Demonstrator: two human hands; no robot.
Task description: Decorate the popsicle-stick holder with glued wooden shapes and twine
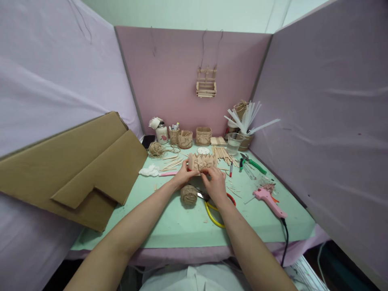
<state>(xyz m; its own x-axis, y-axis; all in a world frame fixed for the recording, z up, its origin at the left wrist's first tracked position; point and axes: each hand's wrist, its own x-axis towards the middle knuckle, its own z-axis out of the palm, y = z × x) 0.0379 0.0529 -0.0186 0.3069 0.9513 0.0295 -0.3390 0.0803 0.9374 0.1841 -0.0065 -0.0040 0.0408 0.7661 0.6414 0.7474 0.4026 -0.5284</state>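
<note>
A small wooden craft-stick piece [202, 161] with a jagged top edge and raised bits on its face stands over the middle of the table. My left hand [185, 174] grips its left end, thumb along the lower edge. The fingers of my right hand [214, 180] are pinched together at its lower edge; whether something small sits between them is too fine to see. Just below my hands lies a ball of brown twine [189, 195]. Scissors with yellow and red handles [214, 215] lie partly under my right wrist.
A pink glue gun [270, 203] with a black cord and green pliers [256, 166] lie at right. Behind are a clear cup of water [233, 143], loose sticks [223, 154], small woven pots [203, 136] and a twine ball [156, 149]. Folded cardboard [75, 169] leans at left.
</note>
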